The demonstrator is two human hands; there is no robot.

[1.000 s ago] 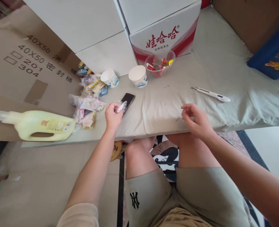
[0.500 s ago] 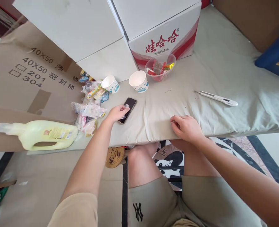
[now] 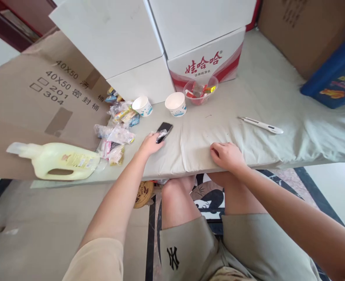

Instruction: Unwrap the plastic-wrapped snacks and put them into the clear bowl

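My left hand (image 3: 151,144) is closed, fingertips together on a crinkled clear plastic wrapper (image 3: 161,134). The wrapper lies over part of a black phone (image 3: 167,127), flat on the cloth-covered table; my hand hides the phone's near end. My right hand (image 3: 227,155) rests near the table's front edge with its fingers loosely curled, and nothing shows in them. Left of my left hand is a pile of crumpled snack wrappers (image 3: 120,134). Two white paper cups with blue prints, a smaller one (image 3: 142,106) and a larger one (image 3: 176,104), stand behind the phone.
A clear plastic bowl (image 3: 195,100) holds red and yellow wrapped pieces before a white carton (image 3: 206,64). A white utility knife (image 3: 261,125) lies at right, blade end leftward. At left are a pale yellow bottle (image 3: 69,160) on its side and a cardboard box (image 3: 23,93). A blue container (image 3: 333,86) is far right.
My left hand has drawn slightly back from the phone's middle toward its near left edge, and more of the wrapper shows. My right hand stays put. The view has shifted a little.
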